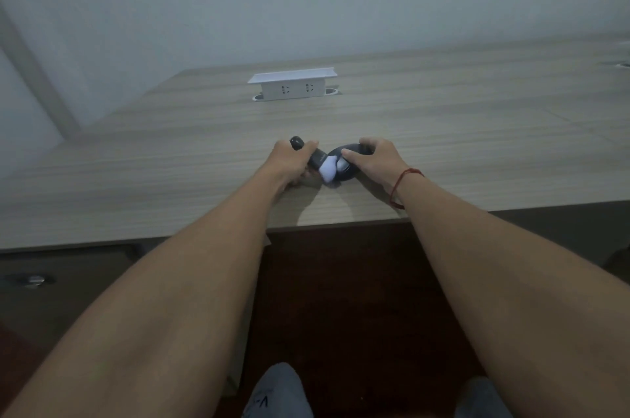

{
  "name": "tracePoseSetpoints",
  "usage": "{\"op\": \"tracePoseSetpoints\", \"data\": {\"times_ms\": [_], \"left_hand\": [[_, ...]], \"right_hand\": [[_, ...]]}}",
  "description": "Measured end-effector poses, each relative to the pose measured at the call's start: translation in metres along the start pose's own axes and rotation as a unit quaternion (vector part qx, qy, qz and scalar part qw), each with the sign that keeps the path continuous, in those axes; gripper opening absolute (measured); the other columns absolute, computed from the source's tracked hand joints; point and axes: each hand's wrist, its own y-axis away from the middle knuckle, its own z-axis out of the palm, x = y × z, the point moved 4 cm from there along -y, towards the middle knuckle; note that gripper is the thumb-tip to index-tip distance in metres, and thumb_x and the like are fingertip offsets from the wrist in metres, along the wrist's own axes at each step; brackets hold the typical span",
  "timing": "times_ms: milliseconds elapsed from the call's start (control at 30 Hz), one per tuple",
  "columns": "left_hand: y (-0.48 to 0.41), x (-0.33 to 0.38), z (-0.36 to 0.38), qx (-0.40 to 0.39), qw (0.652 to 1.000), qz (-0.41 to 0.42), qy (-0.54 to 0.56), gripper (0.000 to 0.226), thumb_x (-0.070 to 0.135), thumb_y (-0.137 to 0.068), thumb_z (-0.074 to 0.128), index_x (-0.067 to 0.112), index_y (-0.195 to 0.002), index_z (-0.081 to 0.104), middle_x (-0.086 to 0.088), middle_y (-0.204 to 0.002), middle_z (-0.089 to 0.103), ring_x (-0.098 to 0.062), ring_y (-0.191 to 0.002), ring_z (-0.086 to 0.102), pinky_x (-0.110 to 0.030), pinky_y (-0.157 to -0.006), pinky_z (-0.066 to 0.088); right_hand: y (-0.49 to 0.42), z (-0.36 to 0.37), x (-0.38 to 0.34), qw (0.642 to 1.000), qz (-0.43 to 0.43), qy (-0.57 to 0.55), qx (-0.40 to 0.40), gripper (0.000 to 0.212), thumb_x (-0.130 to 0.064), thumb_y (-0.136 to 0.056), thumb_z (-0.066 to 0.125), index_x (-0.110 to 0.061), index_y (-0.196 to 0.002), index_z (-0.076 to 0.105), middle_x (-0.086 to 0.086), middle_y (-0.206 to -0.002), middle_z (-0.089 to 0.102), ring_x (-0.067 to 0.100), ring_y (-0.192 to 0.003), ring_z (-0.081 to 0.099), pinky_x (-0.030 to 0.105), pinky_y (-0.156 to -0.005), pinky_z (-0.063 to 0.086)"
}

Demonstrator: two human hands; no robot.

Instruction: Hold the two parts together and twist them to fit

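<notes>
- Left hand (289, 158) wrapped round a dark handle (306, 153); fingers curl over it, dark rounded butt end pokes out past the knuckles on the far side.
- Handle's long axis runs diagonal: butt away from the person and to the left hand's outer side, working end toward the right hand and nearer the person.
- White tip (328, 172) on the handle's near end, looks like soft bristle or foam; pressed against the thing the right hand has. Exact kind of tool, cannot tell.
- Right hand (375, 158) clamped on a dark rounded object (344, 170); thumb on the side facing the left hand, fingers curled over the far rim. Lighter grey patch on it just beside the white tip.
- Rounded object sits between the two hands, low over the table (443, 131), close to the near edge; whether it touches the tabletop, cannot tell.
- Handling guess: both pieces small and light, hard plastic-like shells, likely a bit slick; white tip soft and would give. Handle best gripped mid-shaft, rounded object across its width at the rim.
- Red cord bracelet (404, 184) on the right wrist.
- White pop-up socket box (293, 85) well beyond both hands, on the far part of the table.
</notes>
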Motion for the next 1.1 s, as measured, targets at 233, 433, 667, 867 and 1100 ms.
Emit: {"op": "tracePoseSetpoints", "data": {"times_ms": [233,433,667,867,1100], "left_hand": [[-0.010,-0.009,0.000,0.098,0.993,0.030,0.064,0.048,0.048,-0.092,0.055,0.002,-0.106,0.058,-0.008,-0.083,0.060,-0.022,-0.075,0.054,-0.029,-0.062,0.043],[-0.015,0.005,0.003,0.087,0.995,0.040,0.005,0.042,0.043,-0.091,0.060,0.002,-0.098,0.059,-0.020,-0.094,0.069,-0.033,-0.079,0.065,-0.040,-0.069,0.052],[-0.013,0.010,0.016,0.065,0.996,0.056,0.001,0.035,0.043,-0.094,0.055,0.009,-0.091,0.060,-0.013,-0.082,0.068,-0.019,-0.060,0.060,-0.028,-0.061,0.047],[-0.013,0.002,0.018,0.058,0.996,0.069,0.016,0.036,0.045,-0.098,0.046,0.009,-0.101,0.046,-0.010,-0.083,0.060,-0.018,-0.060,0.056,-0.029,-0.056,0.044],[-0.011,0.011,0.025,0.072,0.994,0.076,0.013,0.042,0.042,-0.099,0.043,0.003,-0.115,0.045,-0.017,-0.105,0.061,-0.024,-0.082,0.059,-0.029,-0.067,0.045]], "right_hand": [[-0.005,0.003,0.002,0.999,0.023,-0.024,-0.001,0.068,-0.026,-0.085,0.070,-0.005,-0.142,0.042,0.013,-0.142,0.048,0.024,-0.127,0.051,0.027,-0.098,0.043],[-0.005,0.002,0.003,0.997,0.021,-0.068,-0.010,0.070,-0.018,-0.085,0.070,-0.003,-0.143,0.034,0.014,-0.146,0.044,0.023,-0.132,0.046,0.031,-0.107,0.041],[-0.006,0.004,0.001,0.994,0.046,-0.095,-0.043,0.063,-0.007,-0.090,0.059,-0.001,-0.146,0.031,0.016,-0.152,0.039,0.026,-0.135,0.045,0.034,-0.112,0.038],[-0.005,0.004,0.002,0.993,0.062,-0.100,-0.001,0.055,-0.017,-0.092,0.056,-0.004,-0.142,0.038,0.015,-0.142,0.049,0.024,-0.126,0.052,0.024,-0.096,0.041],[0.002,0.009,-0.004,0.999,0.035,-0.032,-0.017,0.044,-0.023,-0.093,0.054,-0.001,-0.131,0.052,0.012,-0.124,0.058,0.025,-0.119,0.055,0.030,-0.097,0.041]]}}
